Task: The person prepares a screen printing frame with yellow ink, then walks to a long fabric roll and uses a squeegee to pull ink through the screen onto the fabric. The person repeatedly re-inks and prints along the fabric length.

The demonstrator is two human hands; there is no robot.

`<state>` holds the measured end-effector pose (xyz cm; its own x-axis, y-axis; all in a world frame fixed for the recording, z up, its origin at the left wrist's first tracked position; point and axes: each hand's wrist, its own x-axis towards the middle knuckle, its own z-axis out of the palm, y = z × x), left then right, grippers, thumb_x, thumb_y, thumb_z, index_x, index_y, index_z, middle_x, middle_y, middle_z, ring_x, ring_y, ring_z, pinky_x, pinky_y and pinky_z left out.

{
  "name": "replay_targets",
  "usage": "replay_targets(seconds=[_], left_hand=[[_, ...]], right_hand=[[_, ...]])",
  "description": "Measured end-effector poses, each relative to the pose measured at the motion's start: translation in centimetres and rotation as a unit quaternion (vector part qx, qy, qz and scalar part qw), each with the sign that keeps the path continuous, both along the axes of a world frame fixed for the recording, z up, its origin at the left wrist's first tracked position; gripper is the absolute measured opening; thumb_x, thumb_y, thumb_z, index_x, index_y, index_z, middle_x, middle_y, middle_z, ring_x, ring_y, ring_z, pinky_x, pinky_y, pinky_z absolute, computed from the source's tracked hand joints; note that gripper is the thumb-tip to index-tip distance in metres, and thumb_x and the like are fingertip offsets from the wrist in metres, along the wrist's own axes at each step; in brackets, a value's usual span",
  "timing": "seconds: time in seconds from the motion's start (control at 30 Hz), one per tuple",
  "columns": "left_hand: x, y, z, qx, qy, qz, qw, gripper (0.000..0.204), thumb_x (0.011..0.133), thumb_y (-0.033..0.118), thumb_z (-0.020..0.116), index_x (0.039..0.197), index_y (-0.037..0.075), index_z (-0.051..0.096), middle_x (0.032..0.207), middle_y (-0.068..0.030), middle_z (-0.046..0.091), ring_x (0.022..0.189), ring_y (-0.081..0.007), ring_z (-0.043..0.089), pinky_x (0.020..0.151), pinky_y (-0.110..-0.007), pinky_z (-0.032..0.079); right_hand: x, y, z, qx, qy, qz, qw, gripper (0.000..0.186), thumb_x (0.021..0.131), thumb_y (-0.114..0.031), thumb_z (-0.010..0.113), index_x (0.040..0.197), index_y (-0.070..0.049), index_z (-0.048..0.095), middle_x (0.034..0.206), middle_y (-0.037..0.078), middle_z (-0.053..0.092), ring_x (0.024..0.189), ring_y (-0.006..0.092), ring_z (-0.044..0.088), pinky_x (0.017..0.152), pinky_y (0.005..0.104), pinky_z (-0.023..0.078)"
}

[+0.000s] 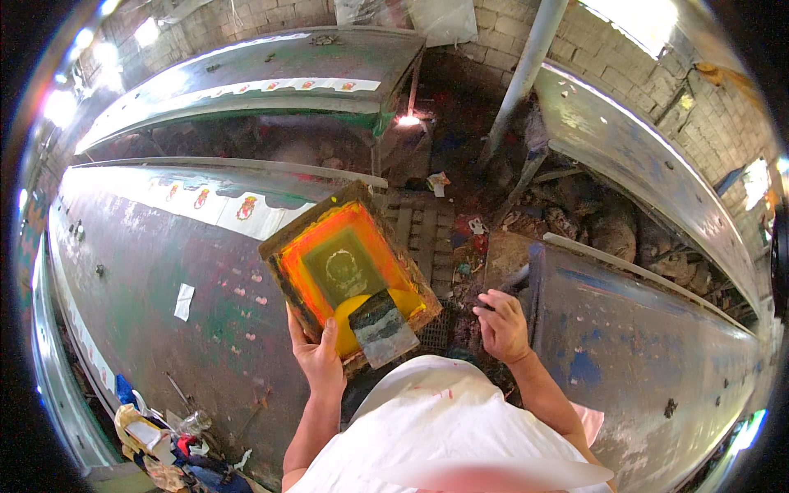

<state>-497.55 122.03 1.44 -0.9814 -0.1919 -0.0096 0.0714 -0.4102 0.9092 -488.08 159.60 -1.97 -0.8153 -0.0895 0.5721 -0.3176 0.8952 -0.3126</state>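
My left hand [319, 349] grips the lower left edge of a screen printing frame [283, 261], its thumb on top. The frame is tilted in front of my body; its mesh has an orange and yellow border around an olive middle with a pale round design. A pool of yellow ink [343, 329] lies at the near end. In it rests a dark and grey rectangular squeegee [383, 333], touched by neither hand. My right hand [503, 327] hangs in the air right of the frame, fingers loosely bent and apart, with nothing visible in them.
A long stained table [222, 329] stands left, with a strip of printed white pieces [222, 205] along its far edge and a white scrap [184, 301]. Another table [649, 353] stands right. Cloths and clutter [177, 440] lie lower left. A pole [522, 78] rises ahead.
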Motion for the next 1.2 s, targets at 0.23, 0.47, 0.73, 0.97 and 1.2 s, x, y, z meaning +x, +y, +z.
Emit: replay_targets(seconds=[0.23, 0.47, 0.73, 0.97, 1.2], left_hand=[[-12.0, 9.2, -1.7, -0.026, 0.013, 0.074, 0.997, 0.083, 0.111, 0.002, 0.082, 0.183, 0.006, 0.04, 0.167, -0.0087, 0.064, 0.148, -0.0205, 0.064, 0.125, -0.038, 0.05], [-24.1, 22.2, -3.3, -0.077, -0.015, 0.164, 0.983, 0.078, 0.112, 0.005, 0.08, 0.181, 0.005, 0.043, 0.163, -0.0106, 0.067, 0.141, -0.0243, 0.067, 0.122, -0.041, 0.052], [-38.0, 33.2, -2.0, -0.076, -0.029, 0.166, 0.983, 0.078, 0.113, 0.002, 0.079, 0.181, 0.005, 0.043, 0.162, -0.0108, 0.068, 0.139, -0.0222, 0.067, 0.121, -0.039, 0.053], [-52.5, 38.6, -5.9, -0.04, -0.005, 0.151, 0.988, 0.088, 0.11, -0.002, 0.08, 0.186, 0.008, 0.036, 0.166, -0.0105, 0.065, 0.141, -0.0202, 0.068, 0.121, -0.038, 0.053], [-68.9, 44.2, -6.6, 0.013, -0.009, 0.133, 0.991, 0.098, 0.111, -0.004, 0.078, 0.19, 0.01, 0.022, 0.157, -0.0111, 0.072, 0.135, -0.0163, 0.07, 0.114, -0.032, 0.057]], right_hand=[[-13.7, 13.0, -6.9, -0.037, -0.014, -0.009, 0.999, 0.026, 0.097, -0.002, 0.08, 0.122, -0.009, 0.08, 0.132, 0.013, 0.079, 0.128, 0.0411, 0.075, 0.114, 0.0535, 0.059], [-31.0, 29.6, -10.0, -0.07, -0.009, 0.017, 0.997, 0.017, 0.097, -0.017, 0.091, 0.097, -0.01, 0.075, 0.102, 0.012, 0.077, 0.102, 0.0395, 0.075, 0.093, 0.0539, 0.06], [-45.8, 39.0, -9.2, -0.078, -0.066, 0.078, 0.992, 0.026, 0.093, -0.022, 0.095, 0.089, -0.011, 0.072, 0.093, 0.012, 0.077, 0.092, 0.0404, 0.075, 0.083, 0.0529, 0.06], [-62.2, 42.5, -11.4, -0.083, -0.085, 0.135, 0.984, 0.022, 0.093, -0.021, 0.094, 0.091, -0.012, 0.074, 0.092, 0.012, 0.077, 0.091, 0.0404, 0.075, 0.082, 0.054, 0.06], [-84.4, 43.4, -7.0, -0.018, -0.133, 0.237, 0.962, 0.015, 0.094, -0.017, 0.089, 0.093, -0.012, 0.075, 0.095, 0.011, 0.076, 0.094, 0.0401, 0.075, 0.087, 0.0545, 0.06]])
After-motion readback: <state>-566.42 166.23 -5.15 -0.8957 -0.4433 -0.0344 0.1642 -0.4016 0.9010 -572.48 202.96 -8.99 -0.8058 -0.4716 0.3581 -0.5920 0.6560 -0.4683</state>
